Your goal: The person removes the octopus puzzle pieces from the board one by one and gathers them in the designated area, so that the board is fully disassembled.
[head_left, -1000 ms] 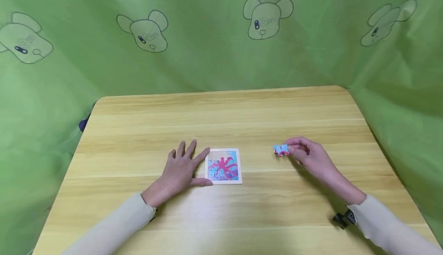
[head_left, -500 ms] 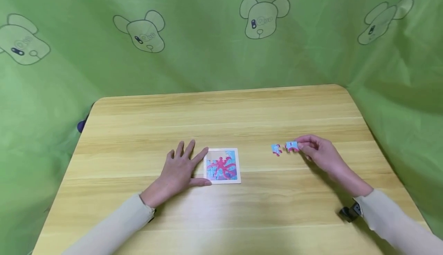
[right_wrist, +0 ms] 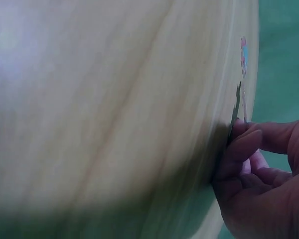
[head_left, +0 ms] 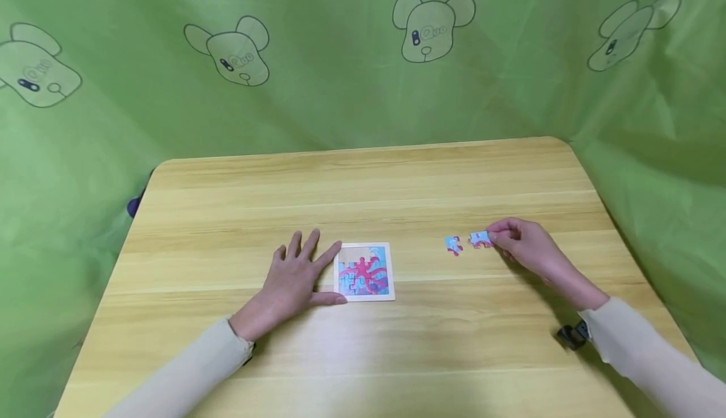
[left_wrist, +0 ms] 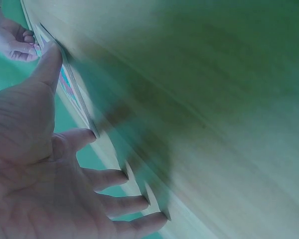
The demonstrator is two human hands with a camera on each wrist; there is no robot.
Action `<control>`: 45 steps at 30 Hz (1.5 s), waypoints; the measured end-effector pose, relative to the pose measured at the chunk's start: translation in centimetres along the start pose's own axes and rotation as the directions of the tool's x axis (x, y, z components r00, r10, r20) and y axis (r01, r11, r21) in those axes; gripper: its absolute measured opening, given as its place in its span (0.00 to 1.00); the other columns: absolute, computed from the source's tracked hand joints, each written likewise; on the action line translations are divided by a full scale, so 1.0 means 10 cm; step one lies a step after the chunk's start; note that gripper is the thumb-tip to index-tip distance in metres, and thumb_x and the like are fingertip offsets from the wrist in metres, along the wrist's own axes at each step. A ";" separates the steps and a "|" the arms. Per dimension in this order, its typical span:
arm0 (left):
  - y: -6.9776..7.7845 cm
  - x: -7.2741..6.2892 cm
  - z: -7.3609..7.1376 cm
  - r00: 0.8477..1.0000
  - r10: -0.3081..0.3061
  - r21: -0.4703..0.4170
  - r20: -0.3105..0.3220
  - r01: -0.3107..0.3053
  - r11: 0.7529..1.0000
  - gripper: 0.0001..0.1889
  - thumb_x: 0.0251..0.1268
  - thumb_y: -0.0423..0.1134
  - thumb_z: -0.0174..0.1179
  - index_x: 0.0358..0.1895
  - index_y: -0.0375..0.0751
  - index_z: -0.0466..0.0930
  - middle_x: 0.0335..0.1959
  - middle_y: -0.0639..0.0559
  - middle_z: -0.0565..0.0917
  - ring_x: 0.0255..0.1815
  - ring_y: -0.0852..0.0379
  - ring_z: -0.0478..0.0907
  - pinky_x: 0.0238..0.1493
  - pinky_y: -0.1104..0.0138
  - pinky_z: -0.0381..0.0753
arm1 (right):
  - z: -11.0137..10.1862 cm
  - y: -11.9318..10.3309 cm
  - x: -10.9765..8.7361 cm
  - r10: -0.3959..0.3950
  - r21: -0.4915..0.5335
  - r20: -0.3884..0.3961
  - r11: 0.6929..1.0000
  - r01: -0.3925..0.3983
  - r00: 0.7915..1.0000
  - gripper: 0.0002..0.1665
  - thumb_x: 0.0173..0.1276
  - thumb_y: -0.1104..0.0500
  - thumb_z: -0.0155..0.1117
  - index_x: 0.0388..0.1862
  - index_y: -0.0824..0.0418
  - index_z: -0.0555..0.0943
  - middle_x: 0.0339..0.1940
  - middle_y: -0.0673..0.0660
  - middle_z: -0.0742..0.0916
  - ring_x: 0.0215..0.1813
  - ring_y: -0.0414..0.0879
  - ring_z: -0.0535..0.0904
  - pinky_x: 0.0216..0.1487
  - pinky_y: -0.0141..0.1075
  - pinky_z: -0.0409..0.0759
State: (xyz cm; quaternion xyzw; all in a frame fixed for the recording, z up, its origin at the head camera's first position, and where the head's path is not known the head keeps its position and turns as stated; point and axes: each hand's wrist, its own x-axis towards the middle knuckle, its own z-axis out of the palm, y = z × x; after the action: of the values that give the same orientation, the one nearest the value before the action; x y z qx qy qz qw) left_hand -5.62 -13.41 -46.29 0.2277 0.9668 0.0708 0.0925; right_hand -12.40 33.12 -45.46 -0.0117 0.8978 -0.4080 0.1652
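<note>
Your right hand (head_left: 523, 243) pinches a puzzle piece (head_left: 479, 239) between fingers, right of a loose piece (head_left: 452, 244) on the counter (head_left: 363, 197); your left hand (head_left: 290, 284), fingers apart, touches the octopus puzzle (head_left: 366, 274) along its left side.

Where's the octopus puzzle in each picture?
Head: the puzzle is below the middle, beside the left hand.
Left wrist: upper left, at a slant, by the thumb and index finger.
Right wrist: not in it.
Shared landmark: the table, in all three.

Light-blue puzzle pieces (head_left: 453, 243) (pink markings too)
</note>
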 end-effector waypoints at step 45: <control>0.09 0.03 -0.11 1.000 0.003 0.003 0.008 -0.003 1.000 0.56 0.60 0.75 0.72 0.86 0.48 0.66 0.81 0.26 0.63 0.76 0.18 0.63 0.59 0.30 0.77 | 0.53 -0.61 -0.09 -0.211 0.126 -0.013 0.969 0.211 0.977 0.16 0.79 0.63 0.71 0.60 0.69 0.83 0.43 0.60 0.86 0.41 0.49 0.80 0.37 0.30 0.80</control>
State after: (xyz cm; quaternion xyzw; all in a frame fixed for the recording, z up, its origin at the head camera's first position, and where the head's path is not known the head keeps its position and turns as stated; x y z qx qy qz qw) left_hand -5.72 -12.53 -45.15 0.2293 0.9662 0.0685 0.0961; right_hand -10.62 25.34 -43.94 -0.0967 0.8637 -0.4794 0.1216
